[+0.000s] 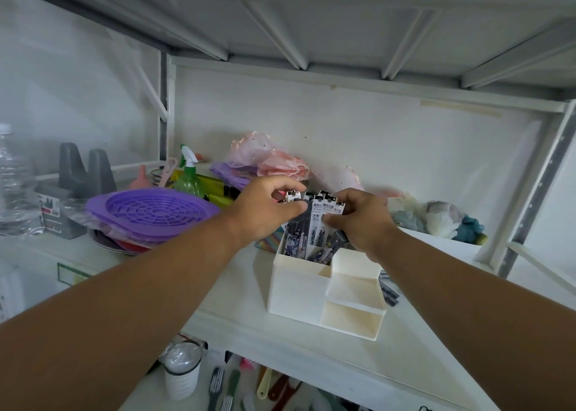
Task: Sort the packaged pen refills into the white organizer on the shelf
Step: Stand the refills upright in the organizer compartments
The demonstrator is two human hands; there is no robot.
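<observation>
Both forearms reach up to the shelf, where the left hand and right hand pinch the packaged pen refills standing in the white organizer's tall rear compartment. Best to square the header cards together and press the packs down evenly, without tipping the organizer.

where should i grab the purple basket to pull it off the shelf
Take the purple basket by its near rim, coming from the front of the shelf. The wide flat lip sticks out past the plates stacked under it, so fingers can hook beneath it. The spray bottle crowds the back side.
</observation>
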